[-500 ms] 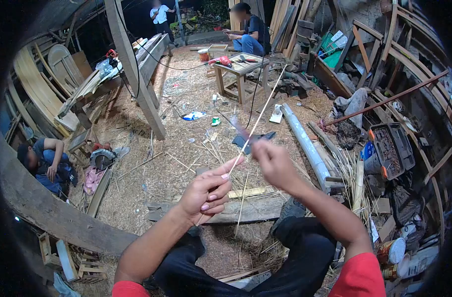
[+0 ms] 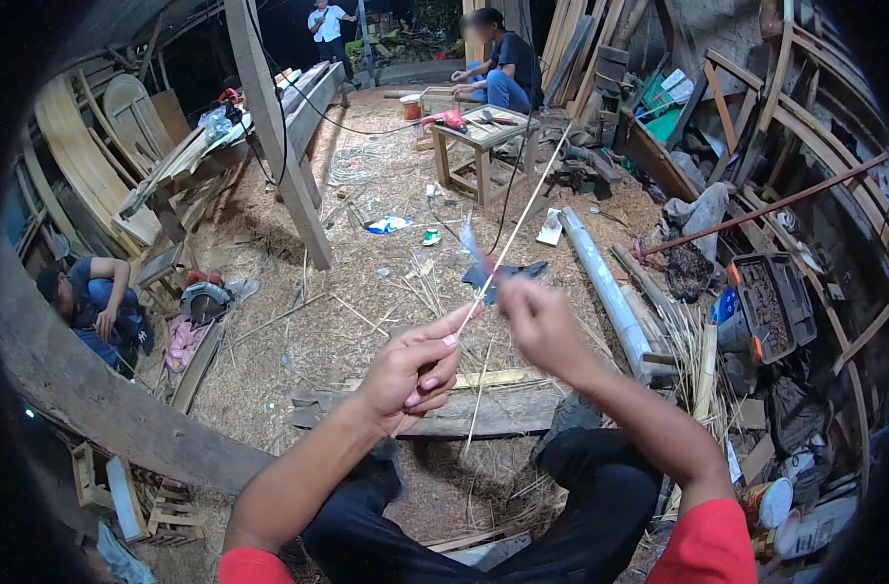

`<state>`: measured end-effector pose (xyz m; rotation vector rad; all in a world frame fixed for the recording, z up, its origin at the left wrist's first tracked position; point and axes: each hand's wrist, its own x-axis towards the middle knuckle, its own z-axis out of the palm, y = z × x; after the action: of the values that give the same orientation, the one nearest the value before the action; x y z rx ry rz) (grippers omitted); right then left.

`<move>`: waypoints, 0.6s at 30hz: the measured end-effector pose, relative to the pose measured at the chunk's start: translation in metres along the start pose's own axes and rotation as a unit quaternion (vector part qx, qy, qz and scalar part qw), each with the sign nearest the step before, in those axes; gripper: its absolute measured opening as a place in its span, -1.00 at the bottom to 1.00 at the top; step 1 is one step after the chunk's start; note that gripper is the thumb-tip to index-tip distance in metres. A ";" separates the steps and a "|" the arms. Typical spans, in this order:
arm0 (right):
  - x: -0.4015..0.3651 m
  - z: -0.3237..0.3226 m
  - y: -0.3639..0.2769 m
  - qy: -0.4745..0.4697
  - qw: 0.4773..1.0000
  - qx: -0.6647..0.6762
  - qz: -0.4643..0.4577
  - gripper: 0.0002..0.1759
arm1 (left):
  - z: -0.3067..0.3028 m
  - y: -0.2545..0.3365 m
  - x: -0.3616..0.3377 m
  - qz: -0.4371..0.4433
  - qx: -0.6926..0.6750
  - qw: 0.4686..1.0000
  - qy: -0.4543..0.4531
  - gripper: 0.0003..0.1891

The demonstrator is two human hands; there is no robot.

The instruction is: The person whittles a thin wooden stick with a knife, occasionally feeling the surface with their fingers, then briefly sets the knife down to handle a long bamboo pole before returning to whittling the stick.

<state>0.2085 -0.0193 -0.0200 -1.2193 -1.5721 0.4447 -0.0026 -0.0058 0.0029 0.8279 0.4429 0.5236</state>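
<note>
A thin strip is being clamped in the left hand, apparently for steadiness, its long end being angled up and away beyond that grip. Just above the grip, a blurred blade-like tool is being held in the closed right hand, seemingly for closeness to the strip; contact cannot be told.

Two hands; one held strip; three other people

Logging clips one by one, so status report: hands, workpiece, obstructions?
Left hand gripping thin strip. Right hand gripping motion-blurred tool; contact with strip unclear. Nothing seen blocking either hand.
</note>
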 end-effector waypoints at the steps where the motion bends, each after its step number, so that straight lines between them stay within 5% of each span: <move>1: -0.015 0.012 -0.002 -0.027 0.999 -0.007 -0.023 -0.61 | -0.002 0.000 0.001 -0.001 -0.005 1.000 0.011 -0.46; 3: -0.018 0.019 -0.007 -0.042 0.997 -0.002 -0.060 -0.61 | -0.006 0.001 0.001 0.002 -0.009 1.000 0.007 -0.45; 6: 0.009 0.004 -0.004 0.019 0.999 0.012 0.027 -0.67 | -0.007 0.002 0.001 0.015 -0.014 1.000 -0.016 -0.45; 7: 0.002 0.009 -0.002 0.020 0.999 -0.005 -0.048 -0.68 | -0.004 0.003 0.000 0.012 -0.017 1.000 -0.009 -0.45; 10: -0.027 0.025 -0.018 -0.094 0.994 -0.047 -0.012 -0.62 | -0.007 0.004 0.000 0.012 -0.031 0.999 -0.015 -0.46; 11: -0.018 0.026 -0.008 -0.060 0.994 0.000 -0.088 -0.63 | -0.009 0.006 0.001 0.011 -0.036 0.999 -0.023 -0.46; 14: 0.016 -0.001 0.005 0.039 0.999 0.020 0.018 -0.66 | -0.006 0.006 -0.004 0.005 -0.052 0.997 -0.063 -0.47; 18: 0.014 -0.006 0.014 0.030 0.998 -0.041 -0.021 -0.71 | -0.006 0.006 -0.001 -0.011 -0.077 0.993 -0.084 -0.49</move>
<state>0.2216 -0.0034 -0.0215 -1.2484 -1.5751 0.3158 -0.0085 0.0004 0.0037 0.7120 0.2541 0.4582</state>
